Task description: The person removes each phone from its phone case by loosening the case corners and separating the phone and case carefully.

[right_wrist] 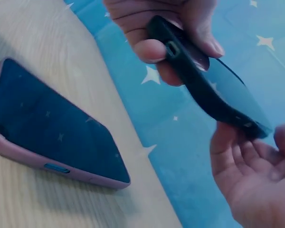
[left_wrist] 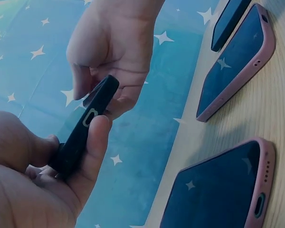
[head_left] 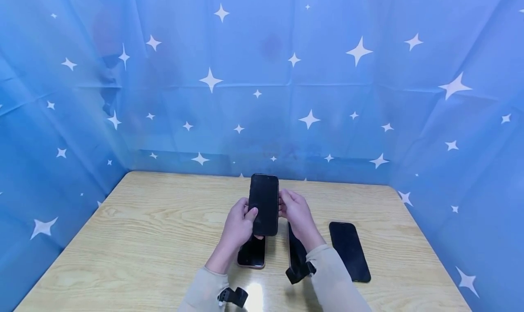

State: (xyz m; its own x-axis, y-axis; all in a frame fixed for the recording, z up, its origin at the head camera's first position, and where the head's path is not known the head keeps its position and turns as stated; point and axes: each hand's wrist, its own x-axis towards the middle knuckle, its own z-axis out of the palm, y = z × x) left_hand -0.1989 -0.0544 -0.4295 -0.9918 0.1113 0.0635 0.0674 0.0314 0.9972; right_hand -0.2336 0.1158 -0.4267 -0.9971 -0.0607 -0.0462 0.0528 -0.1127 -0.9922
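My left hand (head_left: 239, 223) grips a smartphone (head_left: 264, 205) in a black case, its dark screen facing me, thumb on the lower left of the front. In the right wrist view the case (right_wrist: 192, 88) shows a curved, wavy edge along the glass. At the phone's right side is my right hand (head_left: 296, 212), its curled fingers on the edge; in the right wrist view the thumb is close to the phone's end. Below the held phone lies a pink-edged phone (head_left: 251, 256), partly covered by it. Another phone (head_left: 295, 250) lies partly hidden under my right forearm.
A black-screened phone (head_left: 350, 253) lies farther right on the wooden table (head_left: 163, 239). Blue cloth (head_left: 262, 134) with white stars hangs behind the table and at both sides. Black wrist straps (head_left: 300, 272) hold the cameras.
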